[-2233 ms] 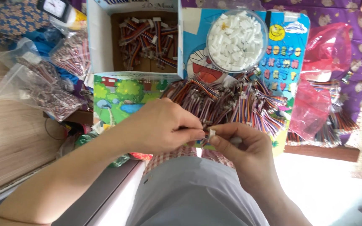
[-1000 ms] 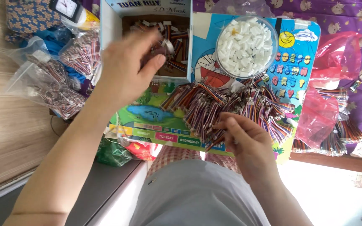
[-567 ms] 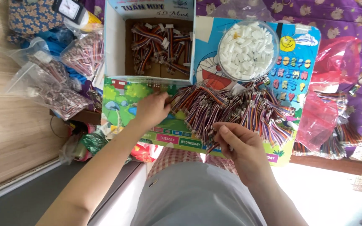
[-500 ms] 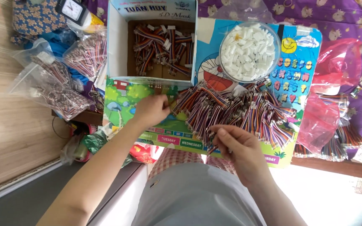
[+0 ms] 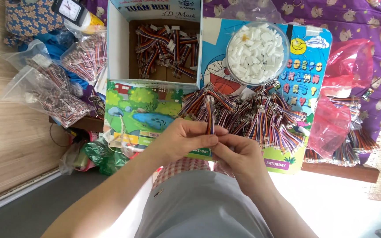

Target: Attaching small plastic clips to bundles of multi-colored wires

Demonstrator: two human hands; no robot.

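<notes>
Striped ribbon cable [image 5: 209,115] | left hand [image 5: 186,140] grip pinching it | right hand [image 5: 239,156] grip pinching its lower end

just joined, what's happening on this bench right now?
A person's left hand and right hand meet over their lap, both pinching one short multicoloured ribbon cable that stands up between the fingertips. Just beyond lies a loose heap of the same striped cables on a cartoon-printed board. Behind it sit a clear round tub of white plastic connectors and an open cardboard box holding more cables.
</notes>
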